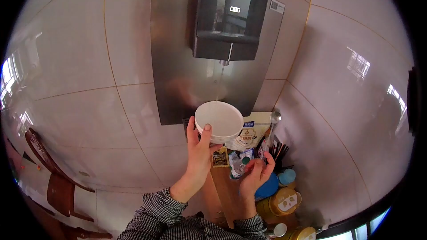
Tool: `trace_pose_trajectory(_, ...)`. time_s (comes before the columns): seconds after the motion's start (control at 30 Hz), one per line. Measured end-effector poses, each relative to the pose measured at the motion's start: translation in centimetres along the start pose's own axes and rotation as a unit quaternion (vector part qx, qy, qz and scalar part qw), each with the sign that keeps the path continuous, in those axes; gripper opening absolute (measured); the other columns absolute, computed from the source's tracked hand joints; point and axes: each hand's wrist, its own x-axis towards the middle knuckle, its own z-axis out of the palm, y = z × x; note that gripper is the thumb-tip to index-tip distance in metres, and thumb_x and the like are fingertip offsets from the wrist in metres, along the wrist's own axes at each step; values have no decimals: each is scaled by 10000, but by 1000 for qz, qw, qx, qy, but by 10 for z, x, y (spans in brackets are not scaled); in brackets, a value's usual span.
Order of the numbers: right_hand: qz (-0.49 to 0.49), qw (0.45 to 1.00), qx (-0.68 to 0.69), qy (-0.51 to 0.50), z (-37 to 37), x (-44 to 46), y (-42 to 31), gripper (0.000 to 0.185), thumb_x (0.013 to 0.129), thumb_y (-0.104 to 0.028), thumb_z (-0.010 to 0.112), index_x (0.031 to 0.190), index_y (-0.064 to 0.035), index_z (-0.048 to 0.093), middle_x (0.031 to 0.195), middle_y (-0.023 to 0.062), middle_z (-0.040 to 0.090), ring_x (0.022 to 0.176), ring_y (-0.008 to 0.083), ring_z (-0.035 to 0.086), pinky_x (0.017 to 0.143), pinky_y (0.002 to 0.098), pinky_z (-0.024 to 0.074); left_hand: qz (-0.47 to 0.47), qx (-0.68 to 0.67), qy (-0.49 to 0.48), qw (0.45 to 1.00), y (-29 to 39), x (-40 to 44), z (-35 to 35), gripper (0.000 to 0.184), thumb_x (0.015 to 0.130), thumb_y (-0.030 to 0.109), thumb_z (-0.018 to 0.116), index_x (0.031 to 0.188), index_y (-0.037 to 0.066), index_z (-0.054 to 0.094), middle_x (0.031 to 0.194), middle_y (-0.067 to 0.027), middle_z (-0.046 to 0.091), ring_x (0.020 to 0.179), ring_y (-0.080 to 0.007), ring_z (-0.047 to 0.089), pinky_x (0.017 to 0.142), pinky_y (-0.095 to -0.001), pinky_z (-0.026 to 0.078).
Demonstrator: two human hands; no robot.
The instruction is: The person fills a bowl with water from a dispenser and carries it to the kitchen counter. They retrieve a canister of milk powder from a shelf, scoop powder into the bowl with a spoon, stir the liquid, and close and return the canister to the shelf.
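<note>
My left hand [199,153] grips a white bowl [219,120] by its left side, thumb over the rim and fingers beneath. The bowl is tilted, its inside facing me, below the spout [224,62] of a dark wall-mounted water dispenser [231,22]. A thin stream seems to run down from the spout toward the bowl's back rim. To the lower right, my right hand [258,173] pinches the handle of a metal spoon [275,117], its round end pointing up. Whether the bowl holds anything is hard to tell.
Below the hands, a wooden surface [224,191] bears a clear bottle [239,168], a pale printed bag [251,133], a small gold packet [220,158] and a yellow tub [284,202]. Tiled walls meet at the right. A wooden chair [60,191] stands at lower left.
</note>
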Motion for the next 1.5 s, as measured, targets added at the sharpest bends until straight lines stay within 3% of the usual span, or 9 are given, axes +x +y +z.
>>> trace_pose_trajectory(0.2, 10, 1000, -3, -2, -4, -1, 3, 157, 933, -64, 454, 1072, -24, 513, 803, 89, 625, 631, 106, 520, 564, 222, 415, 11, 13, -1, 1000, -5, 3, -3, 745, 928, 355, 564, 1477, 188, 88, 1337, -104, 422, 1091, -284, 550, 816, -432, 524)
trace_pose_trajectory(0.3, 12, 1000, -4, -26, -3, -2, 1, 159, 935, -67, 457, 1074, -24, 520, 988, 141, 642, 761, 146, 594, 626, 234, 462, -6, 2, 8, 1000, 1, -1, 1, 717, 935, 279, 560, 1470, 142, 103, 1370, -78, 390, 1180, -218, 477, 772, -333, 543)
trace_pose_trajectory(0.43, 31, 997, 7, -66, -4, 0, 2, 242, 942, -92, 462, 1171, -22, 491, 1148, 182, 603, 914, 203, 627, 693, 265, 504, 9, 18, 7, 1000, -4, 2, -2, 736, 926, 357, 567, 1473, 190, 104, 1342, -102, 413, 1123, -288, 532, 813, -433, 526)
trace_pose_trajectory(0.6, 103, 991, 83, -36, 9, 0, -10, 404, 953, -133, 451, 1337, -43, 359, 1188, 199, 581, 947, 224, 625, 724, 304, 526, -9, 8, -2, 1000, 3, -2, 1, 717, 937, 296, 558, 1470, 136, 106, 1386, -88, 366, 1207, -225, 452, 800, -343, 534)
trace_pose_trajectory(0.73, 194, 965, 164, -59, 5, 1, 1, 408, 950, -146, 473, 1332, -56, 363, 1187, 199, 576, 963, 241, 628, 754, 330, 532, -5, 11, -5, 1000, 2, -2, -1, 715, 939, 310, 554, 1471, 151, 103, 1371, -91, 378, 1192, -245, 471, 826, -375, 523)
trace_pose_trajectory(1.03, 306, 896, 318, -49, 6, 1, 21, 158, 802, 8, 500, 934, -76, 478, 877, 128, 628, 615, 171, 526, 536, 296, 407, 7, 16, -10, 1000, -2, 2, -3, 708, 942, 333, 550, 1472, 181, 107, 1329, -97, 414, 1142, -281, 519, 823, -424, 523)
trace_pose_trajectory(1.13, 334, 871, 356, -55, 6, 1, 23, 90, 829, -49, 507, 911, -85, 503, 797, 92, 605, 512, 147, 446, 487, 283, 363, 7, 17, -11, 1000, -3, 3, -5, 707, 939, 337, 555, 1470, 183, 115, 1329, -97, 411, 1138, -284, 523, 819, -427, 525)
trace_pose_trajectory(1.33, 350, 821, 433, -125, 6, 3, 27, 347, 874, -154, 459, 1202, -109, 561, 757, 35, 615, 456, 107, 399, 416, 238, 334, 5, 14, -9, 1000, -2, 1, -4, 705, 938, 337, 555, 1469, 181, 118, 1328, -102, 410, 1147, -289, 516, 822, -434, 524)
trace_pose_trajectory(1.5, 343, 870, 347, -71, 26, 9, 20, 473, 889, -212, 476, 1334, -55, 444, 1241, 127, 541, 698, 176, 599, 513, 285, 486, -8, 3, -19, 1000, 2, 1, -3, 721, 943, 267, 548, 1469, 123, 76, 1364, -100, 371, 1206, -262, 462, 851, -389, 531)
